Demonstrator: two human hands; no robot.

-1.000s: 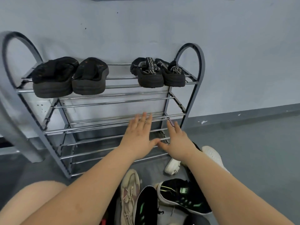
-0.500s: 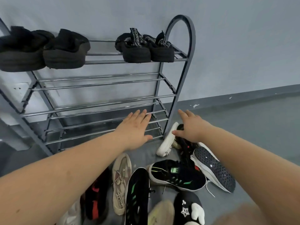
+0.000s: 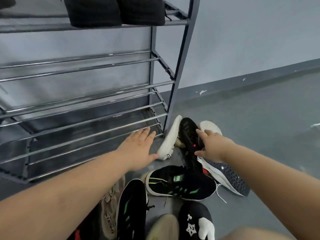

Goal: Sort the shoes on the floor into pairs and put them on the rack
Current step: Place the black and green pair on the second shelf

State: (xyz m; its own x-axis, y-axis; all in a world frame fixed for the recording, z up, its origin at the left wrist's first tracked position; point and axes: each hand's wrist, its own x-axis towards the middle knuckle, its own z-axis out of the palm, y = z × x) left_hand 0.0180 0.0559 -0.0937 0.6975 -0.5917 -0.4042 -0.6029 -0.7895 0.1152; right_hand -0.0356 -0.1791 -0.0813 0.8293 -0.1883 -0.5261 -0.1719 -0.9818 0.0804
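Several loose shoes lie on the floor by the rack's (image 3: 180,66) right post. My right hand (image 3: 212,144) hovers with spread fingers over a black shoe (image 3: 188,135) that lies on its side, fingertips at its upper. My left hand (image 3: 139,149) is flat and open, its thumb beside a white shoe (image 3: 170,137) leaning at the post. Nearer me lie two black shoes with green stripes (image 3: 181,186) (image 3: 131,213), a beige sneaker (image 3: 110,210), a dark-soled white shoe (image 3: 228,175) and a black slipper with a star (image 3: 195,222). Black sandals (image 3: 114,11) sit on the top shelf.
The rack's lower shelves of chrome bars (image 3: 83,108) hold nothing in view. A second white shoe toe (image 3: 210,127) shows behind my right hand. Grey floor (image 3: 259,127) stretches right to the wall's dark skirting (image 3: 242,82). My knee is at the bottom right edge.
My view dropped from the rack toward the floor. Both hands moved down and right from the lower shelves; the right hand reached onto the black shoe by the post.
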